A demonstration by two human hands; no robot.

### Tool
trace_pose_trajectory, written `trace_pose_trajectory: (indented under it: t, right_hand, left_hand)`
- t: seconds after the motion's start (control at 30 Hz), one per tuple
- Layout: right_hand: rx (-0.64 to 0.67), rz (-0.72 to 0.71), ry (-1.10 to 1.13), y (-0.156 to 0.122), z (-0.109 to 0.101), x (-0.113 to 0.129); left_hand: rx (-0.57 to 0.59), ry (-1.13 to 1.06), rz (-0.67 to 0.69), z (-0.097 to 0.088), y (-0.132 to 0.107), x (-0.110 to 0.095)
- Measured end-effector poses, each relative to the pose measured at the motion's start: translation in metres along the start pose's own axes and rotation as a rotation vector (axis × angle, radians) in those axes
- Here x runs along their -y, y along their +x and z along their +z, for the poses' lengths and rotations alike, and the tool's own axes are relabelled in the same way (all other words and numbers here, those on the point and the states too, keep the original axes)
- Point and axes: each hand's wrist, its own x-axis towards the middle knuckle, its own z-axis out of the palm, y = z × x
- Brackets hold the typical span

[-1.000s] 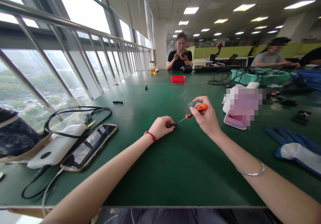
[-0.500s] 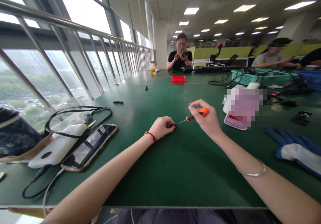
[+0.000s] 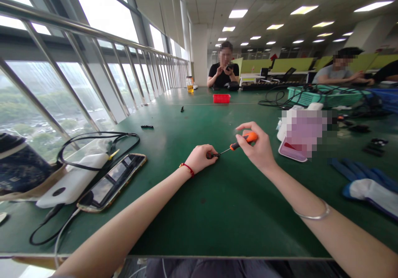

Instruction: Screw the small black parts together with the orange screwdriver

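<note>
My left hand (image 3: pixel 202 158) is closed, pinching a small black part (image 3: pixel 214 155) against the table. Too little of that part shows to tell its kind. An orange-and-black screwdriver (image 3: pixel 250 136) slants down to the left, its metal shaft reaching the black part. My right hand (image 3: pixel 258 146) holds the screwdriver by its handle. Its index finger and thumb stand apart around the handle, while the other fingers are mostly hidden.
On the green table (image 3: pixel 199 215), a phone (image 3: pixel 113 182), white power bank (image 3: pixel 73 180) and cables lie left. Small black pieces (image 3: pixel 147 127), a red tray (image 3: pixel 222 98) and a person (image 3: pixel 223 68) are ahead. Gloves (image 3: pixel 370 186) and a teal basket (image 3: pixel 326 97) are right.
My right thumb and index finger have spread apart, and the screwdriver handle has shifted slightly in the hand. My left hand still holds the black part in the same place.
</note>
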Motion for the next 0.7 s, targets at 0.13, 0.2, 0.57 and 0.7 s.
trace_pose_trajectory:
  t: [0.13,0.2,0.57,0.7]
  right_hand:
    - [-0.023,-0.011,-0.005,-0.0005,0.0006,0.0000]
    - [-0.023,0.046,-0.043,-0.0006,0.0011,0.0017]
    - [-0.013,0.019,-0.046,-0.0013,0.0008,0.0016]
    - [0.038,0.106,-0.044,-0.0010,0.0014,0.0060]
  left_hand:
    - [0.002,0.004,-0.003,0.0003,0.0003,-0.0001]
    - [0.004,0.004,0.000,0.0007,0.0005,0.0003]
    - [0.005,-0.003,-0.008,-0.0006,-0.0001,-0.0008]
    - [0.006,0.000,0.000,-0.0005,-0.0001,-0.0009]
